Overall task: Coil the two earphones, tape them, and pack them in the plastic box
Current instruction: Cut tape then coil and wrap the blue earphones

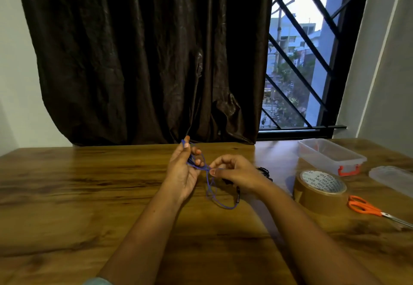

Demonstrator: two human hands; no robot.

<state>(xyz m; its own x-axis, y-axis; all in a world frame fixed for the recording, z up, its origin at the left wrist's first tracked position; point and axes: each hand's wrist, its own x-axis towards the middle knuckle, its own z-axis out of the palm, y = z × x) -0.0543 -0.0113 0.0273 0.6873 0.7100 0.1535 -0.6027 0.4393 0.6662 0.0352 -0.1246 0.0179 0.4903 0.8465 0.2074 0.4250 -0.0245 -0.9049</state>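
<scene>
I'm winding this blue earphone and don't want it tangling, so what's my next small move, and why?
Probably carry the right hand round the left hand to lay another turn. The left hand holds loops of the blue cable, the right pinches the strand beside it, and a loose length trails on the table, so taping looks premature.

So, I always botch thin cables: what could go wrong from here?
The blue earphone has a loose tail drooping beside the black earphone; they may tangle. Its coil sits loosely on the left hand, and the tape roll lies off to the right, so loops could slip once the right hand lets go.
</scene>
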